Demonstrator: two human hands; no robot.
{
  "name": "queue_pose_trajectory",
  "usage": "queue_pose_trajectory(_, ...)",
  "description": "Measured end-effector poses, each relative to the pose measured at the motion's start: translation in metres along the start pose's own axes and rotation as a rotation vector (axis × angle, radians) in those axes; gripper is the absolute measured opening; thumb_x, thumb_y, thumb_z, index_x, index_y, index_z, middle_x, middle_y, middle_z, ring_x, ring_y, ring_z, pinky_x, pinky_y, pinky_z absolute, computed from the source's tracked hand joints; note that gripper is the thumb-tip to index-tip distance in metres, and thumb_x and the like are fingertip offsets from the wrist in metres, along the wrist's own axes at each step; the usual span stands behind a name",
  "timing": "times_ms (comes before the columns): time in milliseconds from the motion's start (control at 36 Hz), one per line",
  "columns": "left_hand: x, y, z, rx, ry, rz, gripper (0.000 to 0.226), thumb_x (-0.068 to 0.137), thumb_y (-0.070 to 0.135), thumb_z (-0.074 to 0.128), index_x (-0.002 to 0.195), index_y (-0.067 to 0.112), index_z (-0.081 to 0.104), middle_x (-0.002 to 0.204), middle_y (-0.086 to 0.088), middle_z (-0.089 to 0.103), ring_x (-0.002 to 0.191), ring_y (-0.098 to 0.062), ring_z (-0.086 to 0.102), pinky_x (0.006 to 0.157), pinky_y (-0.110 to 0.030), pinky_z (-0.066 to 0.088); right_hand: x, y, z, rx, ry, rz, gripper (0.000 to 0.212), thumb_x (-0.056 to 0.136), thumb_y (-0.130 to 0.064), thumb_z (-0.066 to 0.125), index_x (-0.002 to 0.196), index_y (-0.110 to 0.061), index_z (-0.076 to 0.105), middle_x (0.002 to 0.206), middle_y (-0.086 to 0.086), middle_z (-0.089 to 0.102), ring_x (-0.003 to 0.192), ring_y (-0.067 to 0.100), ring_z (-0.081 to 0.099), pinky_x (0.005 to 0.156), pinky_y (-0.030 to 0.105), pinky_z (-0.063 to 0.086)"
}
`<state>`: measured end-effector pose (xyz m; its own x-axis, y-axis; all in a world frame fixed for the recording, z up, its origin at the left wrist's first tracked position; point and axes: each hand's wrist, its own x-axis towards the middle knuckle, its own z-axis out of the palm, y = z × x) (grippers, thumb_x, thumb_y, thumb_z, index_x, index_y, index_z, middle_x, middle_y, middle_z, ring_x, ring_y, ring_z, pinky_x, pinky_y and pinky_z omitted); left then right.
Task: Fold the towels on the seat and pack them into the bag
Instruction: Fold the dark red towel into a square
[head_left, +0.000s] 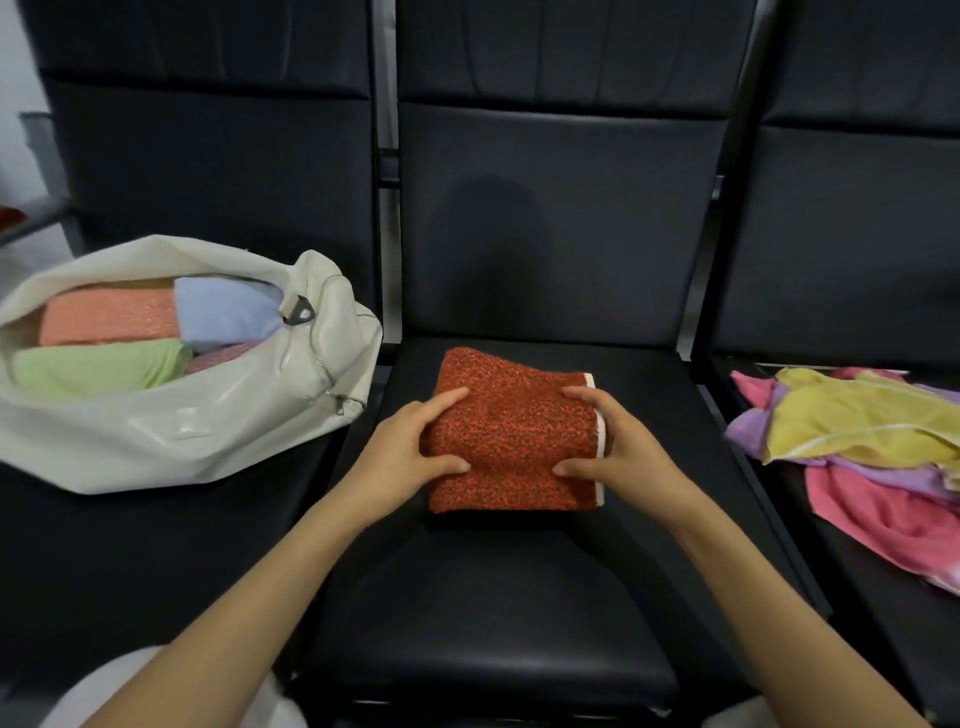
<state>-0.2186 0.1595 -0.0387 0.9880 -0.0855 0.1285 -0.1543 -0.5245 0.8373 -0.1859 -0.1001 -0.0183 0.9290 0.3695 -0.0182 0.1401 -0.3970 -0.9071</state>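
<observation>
— Holding the folded red towel (514, 436) from both sides, are they?
— Yes. The left hand (405, 447) clasps its left edge, fingers curled over the far part and thumb pressed on the near part. The right hand (623, 452) does the same at the white-trimmed right edge. Each grip is narrow and closed on the cloth.
— Where does that towel lie?
— On the middle seat (493, 597), toward its far half, between the two hands.
— And the bag?
— The white bag (197, 441) sits on the left seat (156, 545) with its mouth open. Inside are a peach towel (109, 314), a blue towel (223, 312), a green towel (98, 364) and a pink towel (218, 356), partly hidden.
— To the right?
— A loose heap of towels (857, 431), yellow, purple and pink, lies on the right seat (857, 597), well apart from the hands.
</observation>
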Motion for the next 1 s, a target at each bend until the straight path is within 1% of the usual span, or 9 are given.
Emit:
queue_pose_trajectory(83,-0.001,0.004,0.007,0.133,0.113,0.015,0.074,0.071,0.019,0.083,0.135,0.037,0.050,0.112,0.001,0.057,0.106,-0.012,0.055,0.096,-0.026,0.043,0.001,0.002,0.005,-0.120,0.079,-0.057,0.072,0.075,-0.008,0.078,0.127,-0.043,0.042,0.118,-0.021,0.046,0.109,0.004,0.049,0.091,0.023,0.047)
queue_pose_trajectory(222,-0.004,0.004,0.010,0.422,0.212,0.081,0.062,0.074,0.028,0.080,0.130,0.028,0.054,0.103,0.001,0.057,0.097,-0.019,0.058,0.088,-0.034,0.047,0.003,0.004,0.012,-0.262,0.157,-0.135,0.063,0.080,-0.005,0.074,0.132,-0.027,0.048,0.122,-0.005,0.049,0.115,0.009,0.048,0.100,0.030,0.045)
queue_pose_trajectory(417,-0.002,-0.002,0.011,0.652,0.322,0.272,0.050,0.054,0.023,0.084,0.100,0.016,0.066,0.085,-0.003,0.053,0.078,-0.025,0.058,0.061,-0.035,0.052,0.006,0.012,0.011,-0.488,0.225,-0.184,0.047,0.080,-0.015,0.072,0.123,-0.026,0.054,0.115,-0.002,0.057,0.110,0.017,0.052,0.094,0.041,0.046)
queue_pose_trajectory(500,0.000,-0.005,0.005,0.520,0.279,0.344,0.046,0.054,0.028,0.079,0.096,0.016,0.064,0.112,-0.004,0.049,0.112,-0.026,0.051,0.090,-0.038,0.048,0.006,0.012,0.009,-0.520,0.238,-0.193,0.042,0.080,-0.020,0.073,0.119,-0.024,0.058,0.107,-0.004,0.049,0.107,0.015,0.044,0.092,0.038,0.044)
queue_pose_trajectory(556,-0.003,0.000,-0.002,0.340,0.198,0.255,0.043,0.058,0.037,0.070,0.097,0.023,0.059,0.124,0.013,0.049,0.135,-0.011,0.034,0.110,-0.038,0.031,0.004,0.011,0.007,-0.406,0.221,-0.196,0.036,0.078,-0.020,0.076,0.111,-0.023,0.061,0.117,-0.005,0.039,0.117,0.011,0.034,0.096,0.029,0.038)
queue_pose_trajectory(583,-0.004,0.003,-0.006,0.268,0.160,0.201,0.043,0.059,0.041,0.067,0.098,0.026,0.057,0.116,0.026,0.051,0.130,0.000,0.036,0.113,-0.039,0.028,0.004,0.010,0.006,-0.321,0.195,-0.192,0.032,0.077,-0.020,0.078,0.105,-0.023,0.061,0.126,-0.007,0.034,0.125,0.009,0.029,0.099,0.027,0.035)
queue_pose_trajectory(694,-0.006,0.011,-0.016,0.032,0.067,0.086,0.038,0.075,0.029,0.076,0.102,0.028,0.050,0.089,0.012,0.059,0.082,0.000,0.058,0.079,-0.020,0.048,0.004,0.007,0.001,-0.026,0.068,-0.143,0.031,0.079,-0.014,0.076,0.105,-0.022,0.059,0.121,-0.015,0.050,0.119,0.006,0.050,0.098,0.031,0.045)
queue_pose_trajectory(778,-0.001,0.010,-0.017,-0.155,0.043,0.052,0.042,0.081,0.015,0.075,0.109,0.023,0.045,0.096,0.006,0.062,0.085,-0.003,0.063,0.078,-0.019,0.052,0.004,0.004,0.001,0.160,0.041,-0.105,0.027,0.085,-0.011,0.069,0.109,-0.012,0.056,0.099,-0.004,0.064,0.091,0.003,0.065,0.078,0.023,0.053)
queue_pose_trajectory(1000,0.011,-0.001,-0.003,-0.499,0.117,-0.295,0.049,0.086,0.023,0.069,0.121,0.020,0.034,0.106,-0.016,0.065,0.079,-0.021,0.068,0.066,-0.033,0.055,0.012,0.013,0.018,0.278,0.110,0.094,0.045,0.095,-0.022,0.058,0.134,-0.032,0.038,0.110,0.005,0.059,0.080,0.007,0.068,0.066,0.024,0.054)
